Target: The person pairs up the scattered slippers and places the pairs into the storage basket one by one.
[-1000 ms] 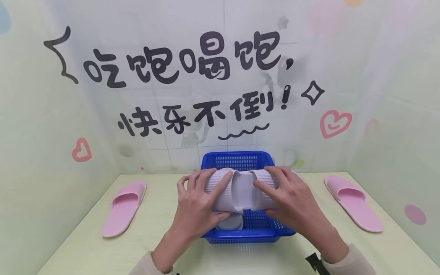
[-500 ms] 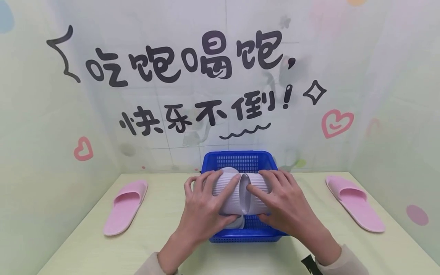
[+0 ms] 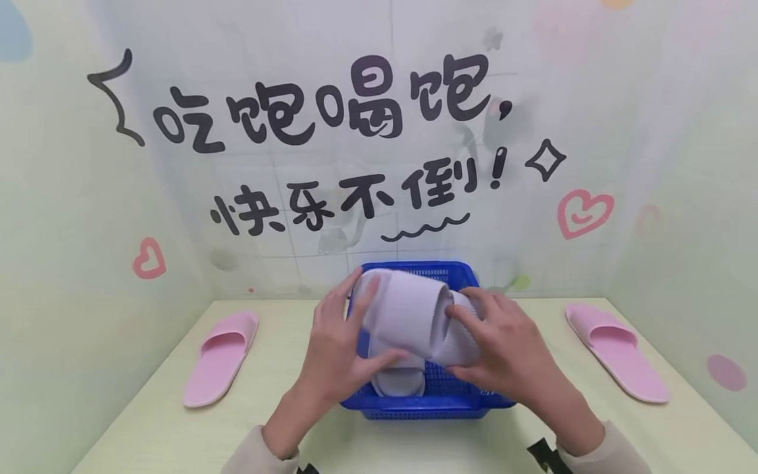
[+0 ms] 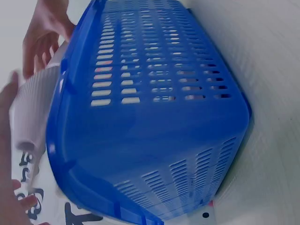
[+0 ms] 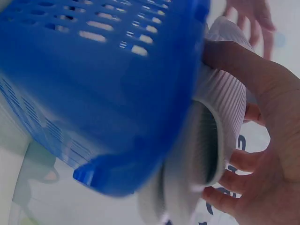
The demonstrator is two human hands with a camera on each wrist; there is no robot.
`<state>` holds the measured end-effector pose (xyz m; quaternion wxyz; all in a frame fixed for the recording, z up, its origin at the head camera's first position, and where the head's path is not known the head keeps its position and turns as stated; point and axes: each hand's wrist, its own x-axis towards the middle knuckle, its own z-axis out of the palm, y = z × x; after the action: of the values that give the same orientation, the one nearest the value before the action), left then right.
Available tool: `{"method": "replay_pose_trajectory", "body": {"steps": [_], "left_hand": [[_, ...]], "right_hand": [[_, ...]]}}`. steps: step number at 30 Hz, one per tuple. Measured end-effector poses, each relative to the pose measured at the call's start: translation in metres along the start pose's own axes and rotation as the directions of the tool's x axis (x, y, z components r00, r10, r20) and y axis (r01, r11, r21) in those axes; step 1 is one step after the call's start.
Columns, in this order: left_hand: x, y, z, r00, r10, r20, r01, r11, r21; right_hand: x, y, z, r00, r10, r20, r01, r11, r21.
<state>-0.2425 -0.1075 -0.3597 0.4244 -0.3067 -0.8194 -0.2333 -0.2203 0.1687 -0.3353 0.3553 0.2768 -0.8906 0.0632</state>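
Over a blue basket [image 3: 423, 405], a pair of pale lilac slippers with ribbed straps is held tilted. One ribbed strap [image 3: 405, 309] faces left and partly overlaps the other slipper [image 3: 464, 339]. My right hand [image 3: 509, 345] grips the pair from the right, thumb below and fingers over the strap; the right wrist view shows its fingers round the ribbed slipper [image 5: 229, 93]. On the left, my left hand [image 3: 331, 349] is spread around the toe end, its fingers blurred; in the right wrist view this left hand [image 5: 255, 18] appears apart from the slippers. Another pale slipper [image 3: 399, 382] lies inside the basket.
A pink slipper [image 3: 222, 359] lies on the pale table [image 3: 284, 368] to the left, and another pink slipper [image 3: 618, 355] to the right. Behind the basket stands a printed wall [image 3: 284, 270], with side walls at left and right.
The two straps first came together, closing the gap between them. Now the pair is tilted, left end raised, and the left strap overlaps the right one. My left hand's fingers have spread and loosened.
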Motion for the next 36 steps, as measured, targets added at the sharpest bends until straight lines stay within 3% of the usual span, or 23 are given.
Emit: {"method": "replay_pose_trajectory", "body": {"steps": [4, 7, 10, 12, 13, 15, 16, 20, 23, 27, 32, 36], "left_hand": [[-0.001, -0.009, 0.0, 0.983, -0.183, 0.006, 0.182, 0.97, -0.16], [-0.004, -0.015, 0.003, 0.941, -0.326, 0.093, 0.338, 0.921, -0.191], [-0.008, -0.021, 0.009, 0.856, -0.471, 0.212, 0.506, 0.848, -0.16], [-0.011, -0.026, 0.014, 0.787, -0.546, 0.288, 0.6, 0.786, -0.15], [-0.012, -0.028, 0.016, 0.759, -0.569, 0.316, 0.632, 0.761, -0.149], [-0.015, -0.031, 0.021, 0.718, -0.597, 0.358, 0.677, 0.719, -0.157], [-0.016, -0.032, 0.023, 0.706, -0.604, 0.37, 0.69, 0.704, -0.169], [-0.019, -0.034, 0.028, 0.688, -0.613, 0.388, 0.711, 0.675, -0.197], [-0.022, -0.036, 0.03, 0.678, -0.617, 0.401, 0.721, 0.665, -0.196], [-0.023, -0.036, 0.032, 0.67, -0.615, 0.416, 0.726, 0.661, -0.189], [-0.023, -0.035, 0.03, 0.673, -0.611, 0.417, 0.723, 0.662, -0.197], [-0.022, -0.034, 0.028, 0.675, -0.61, 0.415, 0.721, 0.663, -0.2]], "right_hand": [[0.006, 0.008, -0.013, 0.995, 0.097, 0.015, -0.097, 0.995, 0.031], [0.019, 0.012, -0.021, 0.985, 0.157, 0.076, -0.159, 0.987, 0.027], [0.037, 0.014, -0.028, 0.952, 0.226, 0.207, -0.237, 0.971, 0.027], [0.051, 0.014, -0.029, 0.911, 0.276, 0.307, -0.297, 0.955, 0.024], [0.058, 0.014, -0.029, 0.887, 0.296, 0.355, -0.325, 0.946, 0.022], [0.07, 0.014, -0.026, 0.835, 0.329, 0.441, -0.369, 0.929, 0.006], [0.076, 0.014, -0.023, 0.81, 0.336, 0.481, -0.385, 0.923, 0.003], [0.091, 0.016, -0.01, 0.72, 0.35, 0.599, -0.406, 0.913, -0.045], [0.097, 0.016, 0.004, 0.677, 0.351, 0.647, -0.383, 0.919, -0.098], [0.102, 0.01, 0.023, 0.654, 0.352, 0.67, -0.333, 0.929, -0.164], [0.101, -0.001, 0.042, 0.655, 0.353, 0.668, -0.271, 0.935, -0.228], [0.096, -0.004, 0.054, 0.622, 0.332, 0.71, -0.264, 0.942, -0.209]]}}
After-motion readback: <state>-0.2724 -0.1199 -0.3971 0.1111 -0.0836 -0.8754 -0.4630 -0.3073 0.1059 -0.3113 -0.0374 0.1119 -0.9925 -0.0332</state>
